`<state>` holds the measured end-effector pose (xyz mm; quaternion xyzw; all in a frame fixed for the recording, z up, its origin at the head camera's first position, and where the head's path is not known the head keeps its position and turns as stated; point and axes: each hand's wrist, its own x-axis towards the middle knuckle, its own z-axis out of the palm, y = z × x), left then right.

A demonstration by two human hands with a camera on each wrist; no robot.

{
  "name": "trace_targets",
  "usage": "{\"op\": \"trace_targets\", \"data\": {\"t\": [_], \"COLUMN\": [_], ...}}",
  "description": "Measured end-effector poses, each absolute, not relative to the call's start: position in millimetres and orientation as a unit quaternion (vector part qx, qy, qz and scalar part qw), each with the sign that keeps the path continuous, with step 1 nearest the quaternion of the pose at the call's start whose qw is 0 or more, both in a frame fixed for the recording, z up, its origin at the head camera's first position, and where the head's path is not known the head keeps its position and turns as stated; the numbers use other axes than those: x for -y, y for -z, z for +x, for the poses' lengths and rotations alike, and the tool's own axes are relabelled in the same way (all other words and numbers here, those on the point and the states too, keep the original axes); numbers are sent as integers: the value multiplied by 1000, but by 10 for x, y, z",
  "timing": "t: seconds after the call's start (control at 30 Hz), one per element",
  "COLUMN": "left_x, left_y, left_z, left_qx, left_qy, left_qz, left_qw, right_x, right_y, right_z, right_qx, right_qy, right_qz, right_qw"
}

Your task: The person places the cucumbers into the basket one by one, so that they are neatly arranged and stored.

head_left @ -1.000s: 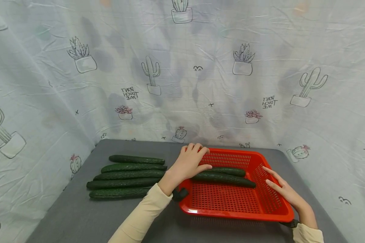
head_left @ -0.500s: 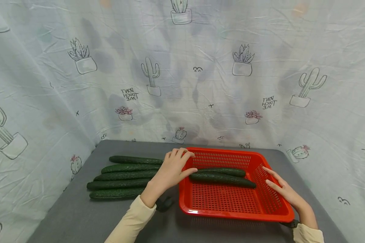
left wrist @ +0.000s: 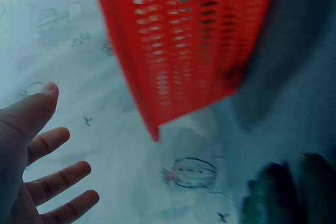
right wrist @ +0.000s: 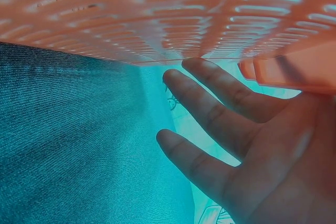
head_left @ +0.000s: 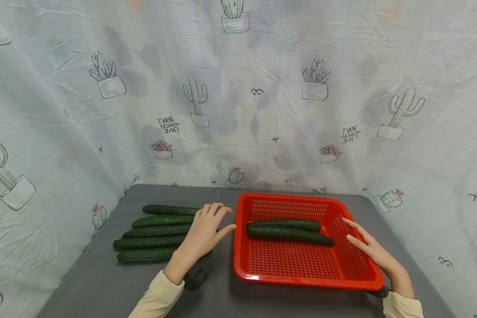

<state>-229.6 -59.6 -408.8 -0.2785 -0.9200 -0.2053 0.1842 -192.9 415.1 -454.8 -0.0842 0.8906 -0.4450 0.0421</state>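
Several dark green cucumbers (head_left: 151, 242) lie side by side on the table at left. My left hand (head_left: 202, 230) hovers over their right ends, fingers spread and slightly bent, holding nothing. In the left wrist view this hand (left wrist: 44, 166) shows beside the red plastic basket (left wrist: 184, 40), apart from it. Two cucumbers (head_left: 290, 234) lie inside the basket (head_left: 302, 281), towards its back. At the basket's right side rests my right hand (head_left: 375, 254), its fingers nearly straight against the wall and rim. The right wrist view shows three extended fingers (right wrist: 210, 114) beneath the slotted wall.
The grey table (head_left: 91, 287) carries everything. A pale curtain (head_left: 270, 119) printed with potted cacti stands close behind the table and along both sides. Dark straps (head_left: 194, 280) sit at the wrists.
My left hand has moved left, out from over the basket's left side to above the cucumber row. The right hand and basket stay in place.
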Motion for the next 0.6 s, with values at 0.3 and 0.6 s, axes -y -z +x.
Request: {"op": "trace_targets", "data": {"t": [0.3,0.6], "left_x": [916,1334], "left_y": [4384,4679], "left_z": [-2254,-2182], "left_qx": [932,960], "left_qy": [212,175], "left_qz": [-234,-173], "left_qw": [175,137], "right_x": [-4150,-4162], "right_y": [4566,4539], "right_z": [-1929,-1927], "right_qx": [-889,-878], "right_qy": [449,469], "right_qz": [-76,-73], "right_qw": [49,59]}}
